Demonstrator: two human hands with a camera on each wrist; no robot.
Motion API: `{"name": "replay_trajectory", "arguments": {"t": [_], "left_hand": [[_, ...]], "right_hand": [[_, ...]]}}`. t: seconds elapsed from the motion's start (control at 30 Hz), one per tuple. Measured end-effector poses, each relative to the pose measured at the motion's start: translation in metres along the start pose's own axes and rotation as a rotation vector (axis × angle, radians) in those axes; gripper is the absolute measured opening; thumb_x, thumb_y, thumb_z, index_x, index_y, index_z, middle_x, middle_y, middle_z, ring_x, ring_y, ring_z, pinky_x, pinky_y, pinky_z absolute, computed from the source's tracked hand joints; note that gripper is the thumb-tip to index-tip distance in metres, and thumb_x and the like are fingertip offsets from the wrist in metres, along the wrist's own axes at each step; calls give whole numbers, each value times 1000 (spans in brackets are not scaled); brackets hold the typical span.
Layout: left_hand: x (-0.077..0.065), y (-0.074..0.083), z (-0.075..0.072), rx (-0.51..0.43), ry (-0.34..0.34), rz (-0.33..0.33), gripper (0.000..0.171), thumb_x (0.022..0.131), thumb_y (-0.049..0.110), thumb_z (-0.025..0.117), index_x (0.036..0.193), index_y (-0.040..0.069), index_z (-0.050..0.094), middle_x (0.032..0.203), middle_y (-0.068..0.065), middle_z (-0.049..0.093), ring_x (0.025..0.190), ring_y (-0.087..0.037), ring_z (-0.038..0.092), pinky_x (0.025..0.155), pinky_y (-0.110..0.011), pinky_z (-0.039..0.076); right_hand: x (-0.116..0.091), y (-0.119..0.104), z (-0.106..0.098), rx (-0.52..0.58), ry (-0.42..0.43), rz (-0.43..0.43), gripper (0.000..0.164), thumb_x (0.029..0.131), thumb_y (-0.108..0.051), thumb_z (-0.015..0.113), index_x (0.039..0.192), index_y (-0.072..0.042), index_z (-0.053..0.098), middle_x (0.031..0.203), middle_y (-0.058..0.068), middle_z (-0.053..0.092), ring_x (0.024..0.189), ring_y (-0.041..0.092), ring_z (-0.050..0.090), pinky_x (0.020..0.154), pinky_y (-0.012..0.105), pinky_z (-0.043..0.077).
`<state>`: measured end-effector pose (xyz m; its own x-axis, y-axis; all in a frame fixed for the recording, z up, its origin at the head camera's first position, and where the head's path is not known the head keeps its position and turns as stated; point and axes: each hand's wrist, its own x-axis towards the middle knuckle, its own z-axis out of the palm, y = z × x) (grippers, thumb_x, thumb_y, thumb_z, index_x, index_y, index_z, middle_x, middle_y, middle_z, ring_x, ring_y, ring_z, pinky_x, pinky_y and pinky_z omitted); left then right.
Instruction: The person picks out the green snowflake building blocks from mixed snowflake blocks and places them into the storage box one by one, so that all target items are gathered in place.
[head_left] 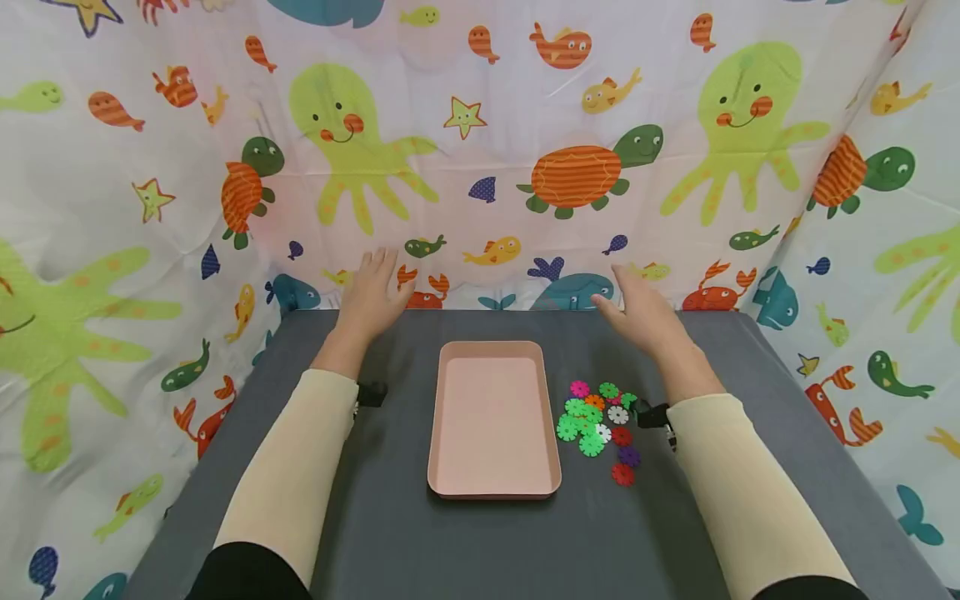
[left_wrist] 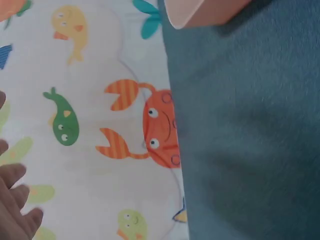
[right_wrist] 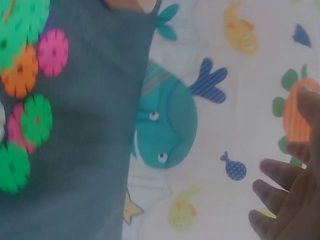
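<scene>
Both hands are held up over the far part of the grey table with nothing in them. My left hand (head_left: 372,293), fingers extended, is beyond the upper left of a pink rectangular tray (head_left: 492,421). On the other side, my right hand (head_left: 643,310) is raised with its fingers spread a little, beyond a loose pile of plastic snowflake discs (head_left: 591,415) in green, red, orange, pink, white and purple. The discs lie to the right of the tray. In the right wrist view, several discs (right_wrist: 36,120) show at the left, apart from the fingers (right_wrist: 280,175).
A grey cloth covers the table (head_left: 405,550). Behind it and along the sides hangs a white curtain (head_left: 480,250) printed with sea animals. Dark straps with small cameras (head_left: 651,414) sit on both wrists.
</scene>
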<state>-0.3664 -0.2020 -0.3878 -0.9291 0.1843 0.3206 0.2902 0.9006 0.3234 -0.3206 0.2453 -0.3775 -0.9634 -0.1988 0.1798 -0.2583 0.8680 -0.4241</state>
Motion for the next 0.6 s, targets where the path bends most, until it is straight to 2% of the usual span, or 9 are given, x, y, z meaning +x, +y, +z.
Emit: {"name": "replay_trajectory", "arguments": {"t": [0.1,0.17,0.33,0.4,0.5,0.6], "left_hand": [[-15,-5,5,-140,23,22,74,104,46,53,163,9,28,168,-15,23,155,-35,11,120,-59,14],[-25,-7,10,-232,44,45,73,104,45,55,163,11,30,167,-13,27,155,-33,17,120,-57,18],[-51,-8,26,-445,175,70,64,103,35,62,160,14,40,155,-13,47,145,-31,39,113,-56,33],[-60,-8,34,-516,216,62,61,103,30,63,158,14,43,150,-14,52,141,-30,44,110,-55,38],[-72,-8,45,-617,218,46,58,102,23,65,156,14,45,145,-13,57,138,-28,47,108,-55,40],[-77,-9,53,-672,179,34,57,103,21,64,156,14,46,142,-13,59,137,-28,49,106,-57,40]], "right_hand": [[-13,3,8,74,-37,16,82,105,-47,55,164,-4,18,164,26,26,147,49,27,114,66,23],[-23,4,12,107,-60,30,81,105,-47,55,164,-6,19,163,25,29,146,49,29,113,66,24],[-50,4,20,196,-84,90,76,105,-46,56,164,-10,24,161,21,36,144,49,33,109,69,28],[-59,4,25,232,-77,108,74,105,-47,56,163,-10,27,159,20,40,144,48,33,108,70,29],[-68,6,33,296,-60,123,69,106,-45,55,160,-8,34,155,19,46,143,46,35,108,68,31],[-72,11,42,360,-45,128,64,107,-42,54,157,-5,39,151,21,50,142,45,38,109,66,32]]}}
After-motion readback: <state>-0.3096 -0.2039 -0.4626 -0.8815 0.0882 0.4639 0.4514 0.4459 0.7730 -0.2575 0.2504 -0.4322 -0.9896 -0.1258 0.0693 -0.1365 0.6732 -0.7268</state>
